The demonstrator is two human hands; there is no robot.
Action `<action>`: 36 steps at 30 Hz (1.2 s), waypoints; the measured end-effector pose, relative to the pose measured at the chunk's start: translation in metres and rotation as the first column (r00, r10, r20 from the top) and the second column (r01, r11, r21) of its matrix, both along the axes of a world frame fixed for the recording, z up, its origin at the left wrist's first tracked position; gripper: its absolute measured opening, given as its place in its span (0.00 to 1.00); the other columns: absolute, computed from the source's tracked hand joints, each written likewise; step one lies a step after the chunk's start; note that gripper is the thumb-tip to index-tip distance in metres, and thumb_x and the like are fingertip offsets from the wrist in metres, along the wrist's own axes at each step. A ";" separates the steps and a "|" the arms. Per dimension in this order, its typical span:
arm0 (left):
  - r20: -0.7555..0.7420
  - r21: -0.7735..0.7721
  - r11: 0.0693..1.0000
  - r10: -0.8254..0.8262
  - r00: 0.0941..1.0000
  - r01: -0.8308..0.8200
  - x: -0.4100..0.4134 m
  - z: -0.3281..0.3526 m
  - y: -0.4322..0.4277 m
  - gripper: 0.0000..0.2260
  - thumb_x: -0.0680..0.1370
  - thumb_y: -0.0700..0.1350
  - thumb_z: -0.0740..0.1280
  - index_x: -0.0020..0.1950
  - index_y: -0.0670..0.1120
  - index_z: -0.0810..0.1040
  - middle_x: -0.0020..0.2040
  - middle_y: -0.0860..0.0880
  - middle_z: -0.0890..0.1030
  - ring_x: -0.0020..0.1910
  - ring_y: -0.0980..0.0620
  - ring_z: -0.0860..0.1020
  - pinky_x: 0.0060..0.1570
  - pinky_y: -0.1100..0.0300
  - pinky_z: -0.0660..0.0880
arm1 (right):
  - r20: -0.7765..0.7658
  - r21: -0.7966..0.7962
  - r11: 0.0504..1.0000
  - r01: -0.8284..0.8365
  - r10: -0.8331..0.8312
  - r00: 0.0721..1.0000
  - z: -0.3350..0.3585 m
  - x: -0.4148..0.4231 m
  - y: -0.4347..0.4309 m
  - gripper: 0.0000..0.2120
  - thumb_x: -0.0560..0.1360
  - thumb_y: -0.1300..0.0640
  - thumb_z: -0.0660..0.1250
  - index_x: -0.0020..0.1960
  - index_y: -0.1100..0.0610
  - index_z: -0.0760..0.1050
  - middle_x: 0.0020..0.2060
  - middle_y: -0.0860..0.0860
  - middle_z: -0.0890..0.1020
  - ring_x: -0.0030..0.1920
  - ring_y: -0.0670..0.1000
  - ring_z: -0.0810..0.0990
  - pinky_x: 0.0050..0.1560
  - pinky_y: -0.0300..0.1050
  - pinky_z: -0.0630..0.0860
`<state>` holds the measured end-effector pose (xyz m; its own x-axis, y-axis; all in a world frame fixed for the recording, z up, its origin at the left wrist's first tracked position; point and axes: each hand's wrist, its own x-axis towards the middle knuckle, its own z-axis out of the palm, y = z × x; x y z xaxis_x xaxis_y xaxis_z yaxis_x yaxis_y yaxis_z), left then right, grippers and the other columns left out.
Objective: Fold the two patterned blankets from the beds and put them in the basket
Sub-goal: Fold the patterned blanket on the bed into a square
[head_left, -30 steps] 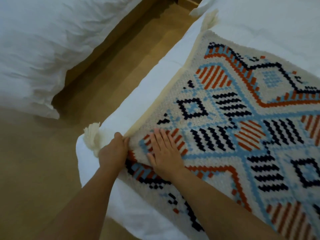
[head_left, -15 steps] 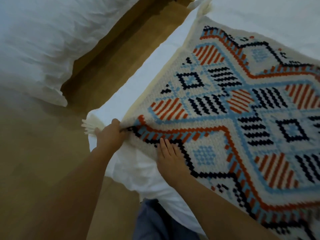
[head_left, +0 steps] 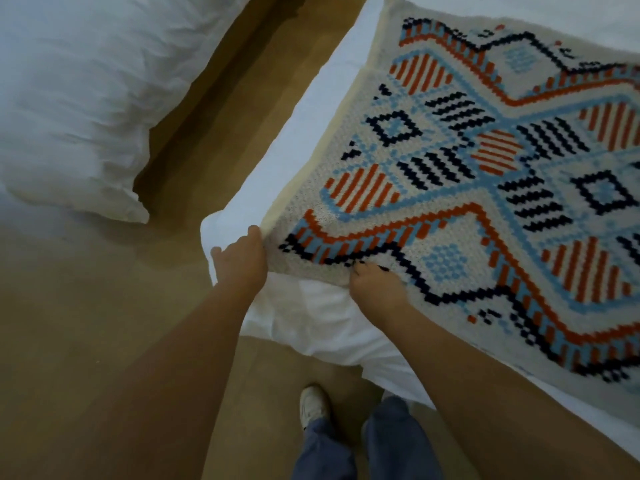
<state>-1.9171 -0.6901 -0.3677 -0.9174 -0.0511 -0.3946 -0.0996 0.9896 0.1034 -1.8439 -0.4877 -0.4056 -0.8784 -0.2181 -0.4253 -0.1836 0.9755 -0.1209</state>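
A cream knitted blanket (head_left: 467,174) with orange, light-blue and navy diamond patterns lies spread on the white bed (head_left: 311,109) at the right. My left hand (head_left: 242,258) pinches the blanket's near corner at the bed's corner. My right hand (head_left: 375,282) grips the near edge a little to the right, its fingers curled under the fabric. The corner tassel is hidden behind my left hand. No second blanket and no basket are in view.
A second bed with white bedding (head_left: 79,98) fills the upper left. A strip of tan wooden floor (head_left: 214,109) runs between the beds. My jeans and a white shoe (head_left: 313,407) show at the bottom, close to the bed's corner.
My right hand slid from lying flat on the pattern to the near edge and curled onto it. The left hand kept hold of the corner. The view pulled back, showing my legs.
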 end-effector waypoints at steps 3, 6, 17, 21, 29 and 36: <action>0.067 0.020 0.998 0.055 0.996 -0.056 0.005 0.001 -0.010 0.17 0.81 0.45 0.51 0.69 0.42 0.58 0.58 0.37 0.74 0.58 0.38 0.73 0.64 0.42 0.66 | 0.055 0.022 1.000 -0.019 0.018 0.998 0.001 0.016 -0.017 0.12 0.76 0.70 0.57 0.58 0.64 0.72 0.56 0.60 0.74 0.56 0.59 0.72 0.41 0.47 0.65; 0.048 -0.107 0.993 -0.050 0.998 0.055 0.006 -0.006 -0.016 0.18 0.79 0.42 0.55 0.69 0.42 0.58 0.58 0.40 0.75 0.57 0.40 0.73 0.60 0.44 0.69 | 0.089 -0.006 0.998 0.058 -0.057 0.994 -0.001 0.027 -0.022 0.16 0.75 0.71 0.56 0.61 0.65 0.70 0.59 0.61 0.74 0.58 0.58 0.72 0.45 0.49 0.69; 0.049 0.129 0.897 -0.432 0.900 0.424 0.042 -0.002 0.076 0.25 0.79 0.46 0.58 0.74 0.43 0.56 0.72 0.43 0.63 0.70 0.44 0.62 0.67 0.49 0.62 | -0.020 -0.212 0.945 0.250 -0.260 0.965 0.022 0.068 0.017 0.21 0.76 0.62 0.55 0.69 0.63 0.63 0.70 0.59 0.65 0.71 0.55 0.61 0.71 0.48 0.57; 0.112 0.215 0.805 -0.582 0.805 0.552 0.063 0.004 0.145 0.22 0.80 0.46 0.57 0.72 0.44 0.59 0.70 0.43 0.67 0.65 0.44 0.68 0.61 0.49 0.69 | -0.031 -0.190 0.880 0.436 -0.449 0.893 0.031 0.098 0.078 0.20 0.77 0.59 0.55 0.68 0.63 0.65 0.69 0.57 0.67 0.69 0.54 0.64 0.69 0.46 0.58; 0.149 0.260 0.651 -0.756 0.637 0.713 0.137 -0.002 0.310 0.23 0.81 0.51 0.55 0.75 0.46 0.56 0.72 0.44 0.63 0.68 0.43 0.66 0.64 0.50 0.68 | 0.070 -0.070 0.706 0.704 -0.701 0.710 0.031 0.196 0.233 0.24 0.80 0.52 0.54 0.74 0.58 0.55 0.75 0.55 0.57 0.74 0.54 0.55 0.73 0.51 0.57; 0.140 0.274 0.523 -0.852 0.505 0.807 0.235 -0.004 0.488 0.22 0.80 0.49 0.56 0.74 0.46 0.58 0.73 0.44 0.63 0.68 0.43 0.65 0.63 0.50 0.68 | 0.075 -0.027 0.625 0.780 -0.777 0.625 0.020 0.305 0.385 0.24 0.81 0.51 0.52 0.73 0.57 0.56 0.74 0.55 0.57 0.74 0.55 0.56 0.72 0.52 0.59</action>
